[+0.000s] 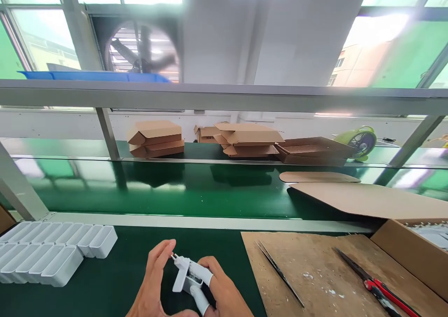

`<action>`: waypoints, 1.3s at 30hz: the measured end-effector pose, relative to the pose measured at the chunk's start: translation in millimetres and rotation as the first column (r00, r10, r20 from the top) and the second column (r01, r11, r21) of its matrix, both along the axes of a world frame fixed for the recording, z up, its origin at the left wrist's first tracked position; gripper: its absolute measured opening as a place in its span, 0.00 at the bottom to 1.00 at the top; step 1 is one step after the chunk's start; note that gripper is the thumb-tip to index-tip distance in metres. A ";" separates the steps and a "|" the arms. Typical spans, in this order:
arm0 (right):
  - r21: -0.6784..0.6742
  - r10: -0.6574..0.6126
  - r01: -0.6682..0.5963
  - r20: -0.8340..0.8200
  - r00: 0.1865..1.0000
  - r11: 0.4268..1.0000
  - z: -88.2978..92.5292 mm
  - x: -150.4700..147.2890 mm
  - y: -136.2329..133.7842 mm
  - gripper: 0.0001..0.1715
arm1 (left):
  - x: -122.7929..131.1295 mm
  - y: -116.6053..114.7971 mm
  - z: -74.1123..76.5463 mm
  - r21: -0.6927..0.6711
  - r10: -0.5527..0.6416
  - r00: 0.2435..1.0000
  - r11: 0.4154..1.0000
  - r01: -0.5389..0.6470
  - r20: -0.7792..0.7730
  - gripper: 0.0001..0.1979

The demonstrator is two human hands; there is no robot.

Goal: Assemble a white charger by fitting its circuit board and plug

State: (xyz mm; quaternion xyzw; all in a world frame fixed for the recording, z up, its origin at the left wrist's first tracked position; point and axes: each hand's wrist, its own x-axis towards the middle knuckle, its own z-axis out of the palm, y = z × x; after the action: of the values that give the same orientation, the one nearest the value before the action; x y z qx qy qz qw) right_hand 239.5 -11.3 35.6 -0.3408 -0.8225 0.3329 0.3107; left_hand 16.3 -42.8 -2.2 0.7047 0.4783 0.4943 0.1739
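Low in the middle of the view, both my hands hold a small white plastic part with a hinged flap. My left hand pinches its upper left tip between thumb and fingers. My right hand, with white finger cots on the thumb and a finger, grips the part's body from the right. The hands hover over the dark green bench mat.
Rows of white plastic cases lie at left. A cardboard sheet at right carries tweezers and red-handled pliers. Beyond runs a green conveyor with flat cardboard, folded boxes and a green fan.
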 end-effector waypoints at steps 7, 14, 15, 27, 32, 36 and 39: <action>-0.805 -0.379 -0.232 -0.484 0.789 0.546 9.7 -16.5 -0.5 0.32 | 8.6 2.0 6.4 0.109 -0.150 0.987 0.982 0.155 -0.056 0.47; -0.833 -0.422 -0.322 -0.516 0.745 0.451 13.6 -24.5 -5.3 0.34 | 10.9 2.3 11.2 0.157 -0.135 0.990 0.978 0.140 -0.044 0.45; -0.833 -0.424 -0.325 -0.518 0.743 0.448 13.3 -24.7 -5.2 0.34 | 10.7 2.4 12.0 0.159 -0.138 0.989 0.977 0.143 -0.045 0.46; -0.813 -0.390 -0.350 -0.543 0.743 0.464 4.3 -24.1 -6.3 0.32 | 10.6 1.8 12.3 0.154 -0.135 0.987 0.977 0.146 -0.085 0.45; -0.800 -0.377 -0.360 -0.559 0.739 0.481 0.0 -24.9 -4.3 0.33 | 11.3 2.1 11.8 0.179 -0.111 0.986 0.975 0.132 -0.126 0.43; -0.779 -0.347 -0.338 -0.561 0.752 0.528 0.4 -26.2 -8.2 0.31 | 10.3 4.2 15.2 0.196 -0.111 0.979 0.970 0.144 -0.171 0.38; -0.712 -0.205 -0.248 -0.485 0.850 0.657 10.1 -24.6 -12.2 0.28 | 5.0 10.1 19.0 0.237 -0.090 0.974 0.961 0.140 -0.210 0.33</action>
State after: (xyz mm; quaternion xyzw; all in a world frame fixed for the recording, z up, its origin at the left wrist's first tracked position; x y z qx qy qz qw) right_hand 214.9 -23.5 45.7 -0.3233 -0.4955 0.7267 0.3492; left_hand 21.2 -32.7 16.8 0.7932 0.3848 0.4675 0.0640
